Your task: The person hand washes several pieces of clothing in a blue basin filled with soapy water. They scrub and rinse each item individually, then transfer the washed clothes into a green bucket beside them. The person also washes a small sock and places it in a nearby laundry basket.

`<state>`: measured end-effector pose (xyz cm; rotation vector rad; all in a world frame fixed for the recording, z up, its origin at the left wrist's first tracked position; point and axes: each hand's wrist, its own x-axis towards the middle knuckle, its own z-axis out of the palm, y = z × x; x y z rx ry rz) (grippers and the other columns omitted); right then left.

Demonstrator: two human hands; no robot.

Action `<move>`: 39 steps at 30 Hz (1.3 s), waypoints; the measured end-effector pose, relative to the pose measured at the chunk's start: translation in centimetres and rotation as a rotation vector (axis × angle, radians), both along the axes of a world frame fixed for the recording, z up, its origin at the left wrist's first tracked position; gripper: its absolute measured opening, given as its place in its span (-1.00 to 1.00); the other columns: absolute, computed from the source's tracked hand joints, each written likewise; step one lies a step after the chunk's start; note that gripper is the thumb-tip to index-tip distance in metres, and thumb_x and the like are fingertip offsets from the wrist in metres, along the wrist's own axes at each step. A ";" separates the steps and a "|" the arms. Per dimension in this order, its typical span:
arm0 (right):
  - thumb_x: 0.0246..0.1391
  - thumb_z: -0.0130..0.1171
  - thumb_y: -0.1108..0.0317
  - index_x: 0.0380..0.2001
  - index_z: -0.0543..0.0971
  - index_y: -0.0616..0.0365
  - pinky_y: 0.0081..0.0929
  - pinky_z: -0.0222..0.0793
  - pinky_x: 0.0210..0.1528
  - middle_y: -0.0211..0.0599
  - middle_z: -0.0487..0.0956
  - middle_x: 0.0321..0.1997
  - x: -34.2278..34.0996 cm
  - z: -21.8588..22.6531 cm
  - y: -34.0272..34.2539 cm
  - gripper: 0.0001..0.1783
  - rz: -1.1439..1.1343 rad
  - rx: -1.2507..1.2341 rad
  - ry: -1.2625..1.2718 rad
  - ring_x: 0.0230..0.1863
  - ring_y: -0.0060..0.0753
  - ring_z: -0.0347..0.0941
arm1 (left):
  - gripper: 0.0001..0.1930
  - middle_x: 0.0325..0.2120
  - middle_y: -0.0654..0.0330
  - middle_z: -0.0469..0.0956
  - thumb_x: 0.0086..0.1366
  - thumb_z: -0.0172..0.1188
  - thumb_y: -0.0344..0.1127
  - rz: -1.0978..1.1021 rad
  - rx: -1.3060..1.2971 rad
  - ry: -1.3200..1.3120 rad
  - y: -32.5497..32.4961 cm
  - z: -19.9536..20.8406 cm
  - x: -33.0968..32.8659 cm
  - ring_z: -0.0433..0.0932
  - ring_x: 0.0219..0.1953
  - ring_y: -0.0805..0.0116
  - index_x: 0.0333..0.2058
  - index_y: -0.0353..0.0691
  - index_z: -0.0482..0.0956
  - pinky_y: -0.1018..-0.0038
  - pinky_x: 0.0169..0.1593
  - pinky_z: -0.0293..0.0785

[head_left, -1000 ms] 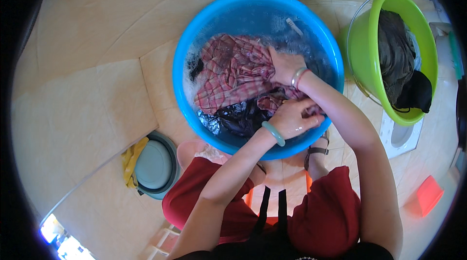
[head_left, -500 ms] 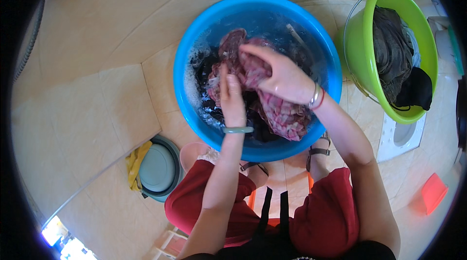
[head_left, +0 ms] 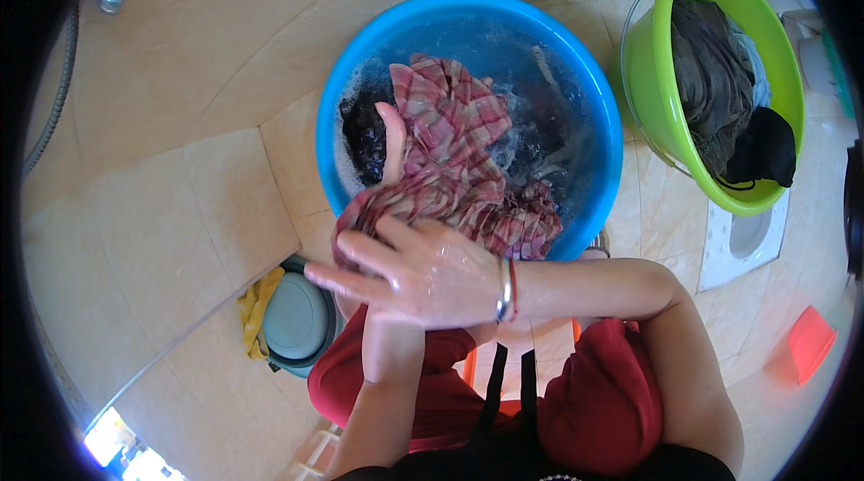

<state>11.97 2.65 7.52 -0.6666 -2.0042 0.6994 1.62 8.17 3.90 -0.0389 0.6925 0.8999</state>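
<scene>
A wet pink-and-red plaid cloth (head_left: pixel 454 121) is bunched over the blue basin (head_left: pixel 615 148), trailing toward its near rim. Draped across my left hand (head_left: pixel 393 141), the cloth hides most of that palm; one straight digit sticks out on its left side, and the hand holds the cloth up. My right hand (head_left: pixel 418 269) crosses above my left wrist, fingers spread, against the near edge of the cloth. A silver bracelet and red string circle the right wrist. Dark fabric (head_left: pixel 364 134) lies in the foamy water at the basin's left.
A lime-green bucket (head_left: pixel 664 49) of dark and pale clothes stands at the right, beside a white squat toilet (head_left: pixel 742 247). A folded grey-green basin (head_left: pixel 295 319) with a yellow cloth (head_left: pixel 256 310) sits at lower left. A shower hose (head_left: pixel 58 103) hangs far left.
My right hand has moved left and nearer me, from the cloth's middle to above my left wrist. The plaid cloth has spread out and now covers much of my left hand.
</scene>
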 end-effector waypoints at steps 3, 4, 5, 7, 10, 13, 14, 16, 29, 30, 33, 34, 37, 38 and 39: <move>-0.16 0.32 0.07 0.09 0.47 -0.08 -0.61 0.36 -0.61 -0.42 0.35 -0.28 -0.1 -1.9 1.4 -0.35 -0.172 0.028 0.015 -0.44 -0.54 0.37 | -0.42 0.09 0.09 0.46 0.41 -0.12 0.17 0.039 0.004 0.069 -0.1 -1.7 0.5 0.41 0.15 0.21 0.20 -0.12 0.32 0.24 0.16 0.35; -0.15 0.34 0.08 -0.04 0.53 -0.06 -0.60 0.37 -0.61 -0.46 0.34 -0.36 -0.2 -2.2 1.9 -0.46 -0.218 0.029 0.035 -0.51 -0.56 0.37 | -0.43 0.08 0.10 0.46 0.41 -0.12 0.16 0.060 0.009 0.104 -0.3 -1.9 0.7 0.41 0.14 0.22 0.19 -0.12 0.33 0.24 0.15 0.36; -0.17 0.37 0.11 -0.20 0.56 -0.03 -0.57 0.36 -0.61 -0.45 0.32 -0.42 0.0 -2.5 2.4 -0.58 -0.272 0.035 0.090 -0.55 -0.53 0.40 | -0.44 0.08 0.11 0.47 0.41 -0.12 0.16 0.079 0.010 0.134 -0.4 -2.2 0.7 0.42 0.14 0.22 0.18 -0.11 0.34 0.24 0.14 0.37; -0.17 0.39 0.19 -0.38 0.56 0.00 -0.54 0.36 -0.62 -0.41 0.36 -0.48 0.3 -3.3 3.1 -0.72 -0.288 0.025 0.151 -0.57 -0.46 0.44 | -0.46 0.06 0.12 0.48 0.41 -0.11 0.15 0.123 0.008 0.189 -0.6 -2.9 1.0 0.44 0.12 0.23 0.17 -0.10 0.36 0.25 0.11 0.39; -0.15 0.36 0.29 -0.52 0.51 0.03 -0.50 0.38 -0.59 -0.34 0.41 -0.50 0.6 -4.6 4.1 -0.80 -0.282 -0.039 0.199 -0.55 -0.37 0.47 | -0.49 0.04 0.14 0.50 0.41 -0.10 0.14 0.205 0.032 0.312 -0.6 -3.9 1.0 0.46 0.09 0.24 0.14 -0.08 0.38 0.25 0.07 0.42; -0.10 0.31 0.34 -0.56 0.48 0.10 -0.38 0.43 -0.52 -0.26 0.47 -0.52 1.3 -6.6 5.9 -0.82 -0.308 -0.038 0.258 -0.53 -0.23 0.48 | -0.52 0.01 0.16 0.52 0.42 -0.10 0.12 0.278 0.033 0.461 -0.9 -3.8 1.0 0.48 0.07 0.25 0.12 -0.06 0.41 0.25 0.03 0.46; -0.07 0.27 0.29 -0.56 0.49 0.07 -0.32 0.44 -0.51 -0.25 0.49 -0.51 1.9 -8.2 7.2 -0.83 -0.382 -0.083 0.244 -0.51 -0.18 0.50 | -0.53 0.01 0.16 0.53 0.42 -0.09 0.12 0.293 0.030 0.520 -0.8 -4.4 1.5 0.49 0.06 0.26 0.11 -0.05 0.42 0.26 0.02 0.47; 0.01 0.20 0.23 -0.54 0.52 0.06 -0.21 0.45 -0.48 -0.20 0.53 -0.49 4.4 -13.1 9.3 -0.82 -0.523 -0.181 0.091 -0.48 -0.07 0.51 | -0.58 -0.01 0.18 0.54 0.44 -0.12 0.07 0.249 0.028 0.650 -0.5 -5.5 2.8 0.51 0.02 0.27 0.08 -0.04 0.45 0.29 -0.02 0.48; 0.04 0.21 0.28 0.03 0.45 0.15 -0.11 0.50 -0.11 0.02 0.49 -0.07 7.9 -20.9 6.9 -0.54 -0.450 -0.467 -0.684 -0.10 0.13 0.51 | -0.31 0.38 0.24 -0.01 0.45 -0.02 -0.09 -0.148 0.160 0.613 1.6 -11.7 -0.7 0.16 0.31 0.26 0.41 0.19 -0.18 0.06 0.36 -0.10; 0.03 0.21 0.29 0.05 0.45 0.13 -0.12 0.51 -0.11 0.02 0.50 -0.06 7.8 -21.6 7.6 -0.53 -0.465 -0.510 -0.773 -0.12 0.13 0.52 | -0.30 0.38 0.23 -0.01 0.44 0.00 -0.13 -0.157 0.097 0.639 1.9 -12.6 -0.2 0.17 0.31 0.27 0.41 0.17 -0.18 0.02 0.36 -0.13; 0.07 0.16 0.27 -0.06 0.54 0.12 -0.14 0.49 -0.14 0.06 0.57 -0.13 7.5 -23.5 9.0 -0.65 -0.550 -0.756 -0.705 -0.17 0.06 0.55 | -0.33 0.36 0.24 0.06 0.44 0.00 -0.07 -0.118 0.120 0.639 2.2 -15.7 0.9 0.22 0.27 0.25 0.40 0.14 -0.12 0.14 0.32 0.09; 0.08 0.16 0.25 -0.11 0.57 0.13 -0.14 0.48 -0.15 0.05 0.59 -0.16 7.1 -21.0 10.1 -0.68 -0.506 -0.907 -0.687 -0.18 0.05 0.56 | -0.34 0.34 0.23 0.10 0.43 0.00 -0.04 -0.108 0.106 0.609 2.4 -15.9 0.8 0.23 0.26 0.24 0.39 0.12 -0.09 0.16 0.30 0.13; 0.03 0.25 0.19 -0.32 0.59 0.22 -0.17 0.46 -0.15 -0.01 0.61 -0.27 5.9 -17.8 8.7 -0.71 -0.539 -0.650 0.045 -0.21 0.03 0.54 | -0.35 0.30 0.19 0.18 0.41 -0.01 0.03 -0.098 0.111 0.448 3.0 -15.7 1.0 0.24 0.27 0.20 0.37 0.04 -0.01 0.19 0.28 0.21; 0.03 0.24 0.18 -0.31 0.58 0.21 -0.15 0.46 -0.14 -0.03 0.59 -0.28 5.5 -16.1 8.4 -0.70 -0.459 -0.515 0.047 -0.21 0.04 0.52 | -0.34 0.30 0.17 0.17 0.41 -0.01 0.05 -0.115 0.135 0.349 3.4 -15.3 0.6 0.23 0.28 0.19 0.36 0.00 0.00 0.18 0.28 0.21; 0.02 0.23 0.17 -0.31 0.56 0.16 -0.16 0.47 -0.17 -0.09 0.56 -0.28 4.4 -14.4 7.3 -0.72 -0.421 -0.394 0.036 -0.21 0.02 0.51 | -0.32 0.29 0.15 0.17 0.40 -0.01 0.07 -0.127 0.158 0.256 3.5 -14.9 -0.2 0.22 0.29 0.18 0.36 -0.04 0.01 0.17 0.29 0.21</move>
